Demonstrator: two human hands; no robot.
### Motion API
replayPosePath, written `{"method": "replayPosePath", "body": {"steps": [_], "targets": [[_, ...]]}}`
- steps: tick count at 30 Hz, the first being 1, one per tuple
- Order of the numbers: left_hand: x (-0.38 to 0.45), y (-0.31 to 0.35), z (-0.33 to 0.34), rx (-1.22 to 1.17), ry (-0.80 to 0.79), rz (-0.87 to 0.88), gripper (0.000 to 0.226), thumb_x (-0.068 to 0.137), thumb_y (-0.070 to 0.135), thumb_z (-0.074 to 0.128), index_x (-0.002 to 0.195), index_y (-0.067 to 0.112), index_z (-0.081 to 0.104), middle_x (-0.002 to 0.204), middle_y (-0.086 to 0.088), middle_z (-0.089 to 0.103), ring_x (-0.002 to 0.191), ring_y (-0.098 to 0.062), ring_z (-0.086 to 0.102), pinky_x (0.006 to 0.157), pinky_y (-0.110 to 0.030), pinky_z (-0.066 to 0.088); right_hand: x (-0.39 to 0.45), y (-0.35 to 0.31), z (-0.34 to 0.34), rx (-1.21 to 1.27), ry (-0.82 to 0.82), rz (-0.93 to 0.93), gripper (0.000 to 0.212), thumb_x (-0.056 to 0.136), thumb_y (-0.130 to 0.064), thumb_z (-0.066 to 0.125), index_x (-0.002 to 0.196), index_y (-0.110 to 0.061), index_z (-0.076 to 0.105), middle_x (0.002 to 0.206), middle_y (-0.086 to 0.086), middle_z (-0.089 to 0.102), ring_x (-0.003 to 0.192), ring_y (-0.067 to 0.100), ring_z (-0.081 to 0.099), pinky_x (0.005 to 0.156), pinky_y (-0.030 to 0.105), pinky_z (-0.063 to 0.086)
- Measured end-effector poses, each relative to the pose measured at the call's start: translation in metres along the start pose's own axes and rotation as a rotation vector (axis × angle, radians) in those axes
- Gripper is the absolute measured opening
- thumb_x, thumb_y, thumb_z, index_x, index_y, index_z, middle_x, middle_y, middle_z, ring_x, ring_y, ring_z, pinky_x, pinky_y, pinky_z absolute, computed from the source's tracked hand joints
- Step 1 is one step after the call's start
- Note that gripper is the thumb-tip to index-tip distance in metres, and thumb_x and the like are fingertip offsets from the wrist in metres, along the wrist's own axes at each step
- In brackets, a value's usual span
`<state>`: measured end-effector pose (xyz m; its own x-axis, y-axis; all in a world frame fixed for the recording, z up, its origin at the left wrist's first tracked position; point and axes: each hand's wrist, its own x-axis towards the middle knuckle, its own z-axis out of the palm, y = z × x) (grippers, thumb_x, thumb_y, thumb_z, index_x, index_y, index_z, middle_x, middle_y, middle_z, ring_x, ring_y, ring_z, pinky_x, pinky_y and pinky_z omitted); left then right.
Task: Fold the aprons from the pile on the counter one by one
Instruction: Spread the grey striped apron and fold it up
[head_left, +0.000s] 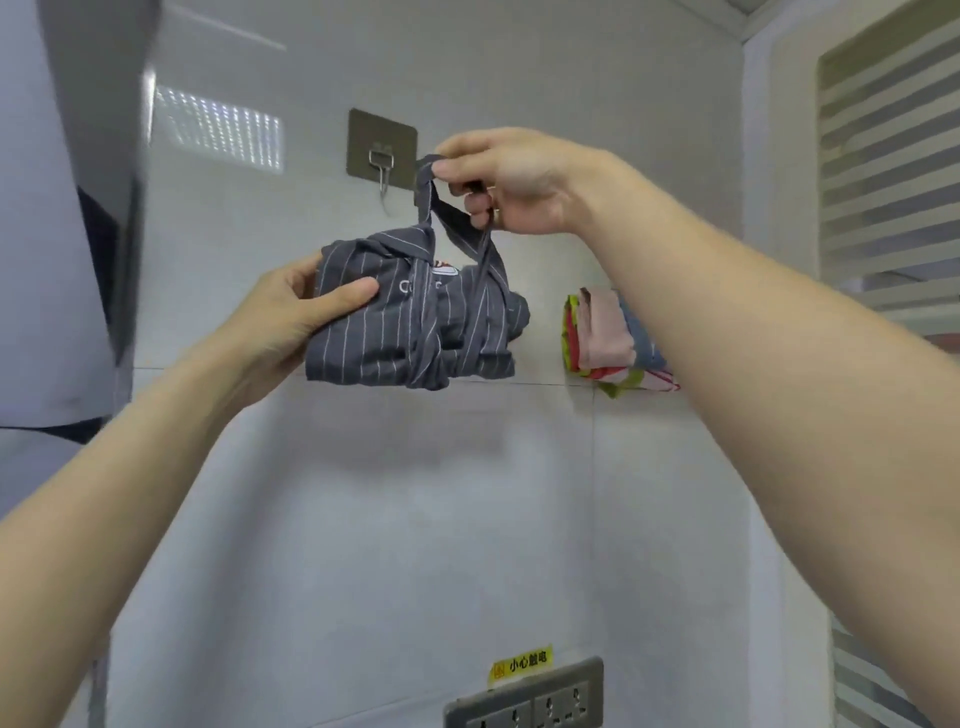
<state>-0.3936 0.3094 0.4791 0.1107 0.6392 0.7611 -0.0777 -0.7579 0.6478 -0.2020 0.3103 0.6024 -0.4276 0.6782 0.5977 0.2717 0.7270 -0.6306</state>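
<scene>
Hanging from its strap loop (434, 192), the folded striped apron (415, 322) is held up near the wall hook (383, 163), at 11 o'clock from it. The loop is pinched by the right hand (511, 179); the bundle's left end is gripped by the left hand (291, 312). The cloth is judged soft, light and easily unrolled, so the loop is the best hold.

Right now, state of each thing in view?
Striped apron: folded into a bundle, straps wrapped round it, held up in front of the wall.
Strap loop: pinched by the right hand, beside the hook, not on it.
Left hand: grips the bundle's left end.
Hook: empty.
Colourful bundle: folded, partly hidden by the right arm.
Sockets: nothing plugged in.
</scene>
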Motion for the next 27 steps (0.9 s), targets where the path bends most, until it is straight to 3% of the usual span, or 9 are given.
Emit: {"method": "replayPosePath", "body": {"steps": [5, 9, 12, 16, 19, 21, 24, 27], "targets": [[0.005, 0.020, -0.038, 0.110, 0.135, -0.054, 0.029, 0.070, 0.022, 0.065, 0.099, 0.021, 0.062, 0.084, 0.004, 0.074, 0.072, -0.008, 0.071, 0.057, -0.018, 0.054, 0.049, -0.009, 0.031, -0.044, -0.013, -0.095, 0.018, 0.095, -0.006, 0.051, 0.085, -0.020, 0.056, 0.069, -0.002, 0.048, 0.050, 0.008, 0.033, 0.049, 0.018, 0.030], [0.019, 0.028, -0.052, 0.242, 0.139, -0.104, 0.027, 0.083, 0.022, 0.062, 0.110, 0.020, 0.060, 0.097, -0.002, 0.071, 0.079, -0.013, 0.071, 0.060, -0.022, 0.056, 0.074, -0.011, 0.037, -0.178, 0.202, -0.089, 0.009, 0.089, -0.005, 0.062, 0.090, -0.014, 0.063, 0.067, -0.001, 0.053, 0.045, 0.006, 0.040, 0.044, 0.017, 0.037], [0.033, 0.030, -0.048, 0.307, 0.139, -0.103, 0.020, 0.085, 0.021, 0.062, 0.105, 0.021, 0.060, 0.101, -0.003, 0.069, 0.078, -0.012, 0.071, 0.062, -0.022, 0.057, 0.086, -0.005, 0.035, -0.223, 0.325, -0.034, 0.007, 0.083, -0.007, 0.069, 0.088, -0.010, 0.066, 0.067, 0.001, 0.057, 0.047, 0.007, 0.047, 0.051, 0.018, 0.041], [0.044, 0.029, -0.040, 0.505, 0.136, -0.100, 0.035, 0.084, 0.028, 0.064, 0.117, 0.018, 0.057, 0.105, -0.004, 0.067, 0.090, -0.019, 0.068, 0.078, -0.033, 0.056, 0.087, 0.017, 0.034, -0.124, 0.395, 0.068, 0.018, 0.078, -0.009, 0.075, 0.093, -0.007, 0.066, 0.071, 0.003, 0.061, 0.049, 0.008, 0.048, 0.057, 0.019, 0.044], [0.041, 0.018, -0.035, 0.682, 0.129, -0.060, 0.041, 0.085, 0.033, 0.063, 0.120, 0.016, 0.051, 0.099, 0.003, 0.065, 0.087, -0.011, 0.064, 0.072, -0.024, 0.052, 0.067, 0.033, 0.042, -0.142, 0.347, -0.054, 0.009, 0.084, -0.008, 0.069, 0.084, -0.013, 0.062, 0.074, -0.002, 0.060, 0.049, 0.008, 0.051, 0.049, 0.016, 0.045], [0.039, 0.010, -0.030, 0.763, 0.156, -0.015, 0.042, 0.086, 0.034, 0.063, 0.121, 0.015, 0.047, 0.098, 0.006, 0.060, 0.085, -0.006, 0.060, 0.069, -0.020, 0.048, 0.046, 0.038, 0.049, -0.226, 0.358, -0.144, 0.007, 0.088, -0.013, 0.064, 0.094, -0.016, 0.064, 0.084, -0.001, 0.061, 0.067, 0.012, 0.058, 0.061, 0.019, 0.049], [0.037, -0.002, -0.021, 0.882, 0.205, 0.033, 0.054, 0.087, 0.035, 0.062, 0.131, 0.011, 0.041, 0.116, -0.003, 0.055, 0.101, -0.019, 0.058, 0.089, -0.034, 0.049, 0.026, 0.056, 0.050, -0.493, 0.446, -0.121, 0.021, 0.094, -0.031, 0.052, 0.111, -0.022, 0.061, 0.114, 0.001, 0.062, 0.111, 0.023, 0.051, 0.095, 0.037, 0.042], [0.032, -0.015, -0.013, 1.120, 0.333, 0.174, 0.052, 0.089, 0.037, 0.060, 0.131, 0.010, 0.045, 0.127, -0.015, 0.045, 0.115, -0.029, 0.047, 0.096, -0.033, 0.037, 0.002, 0.090, 0.056, -0.545, 0.388, -0.101, 0.036, 0.098, -0.038, 0.040, 0.125, -0.018, 0.053, 0.126, 0.007, 0.054, 0.121, 0.030, 0.043, 0.102, 0.044, 0.036]]}}
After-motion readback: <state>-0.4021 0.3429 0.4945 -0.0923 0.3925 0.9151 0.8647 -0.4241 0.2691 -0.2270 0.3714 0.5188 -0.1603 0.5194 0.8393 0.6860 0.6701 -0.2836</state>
